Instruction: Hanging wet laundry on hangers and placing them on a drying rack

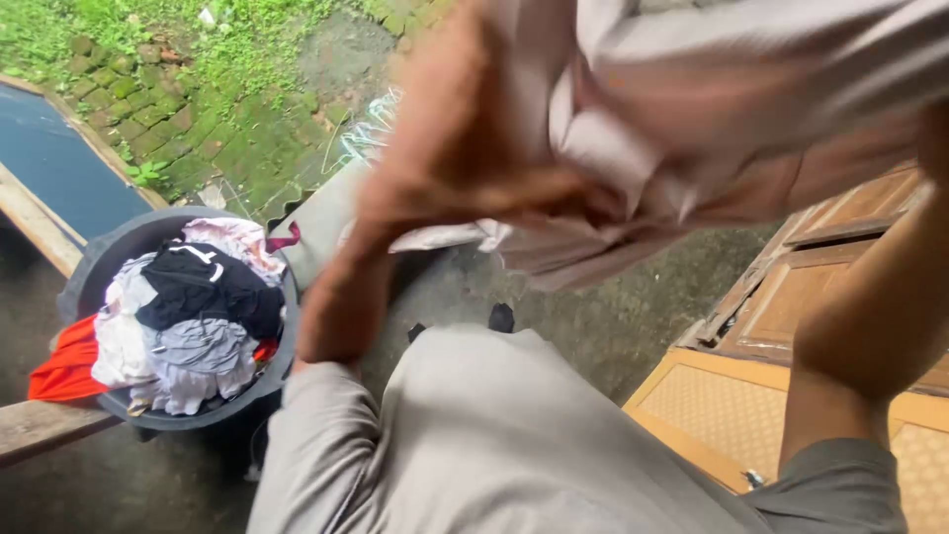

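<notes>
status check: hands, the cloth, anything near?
Left hand gripping the pale pinkish-grey cloth garment, held up. Right hand out of frame, only the forearm shows. Dark round plastic tub of mixed clothes low left, apart from the garment.

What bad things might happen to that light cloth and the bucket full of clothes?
The light cloth is held up in the air by the left hand, and part of it hangs loose, so it might slip onto the dirty-looking concrete floor. The grey tub is heaped high, and an orange cloth already droops over its rim, so clothes could slide out. The right hand is hardly in view.
</notes>
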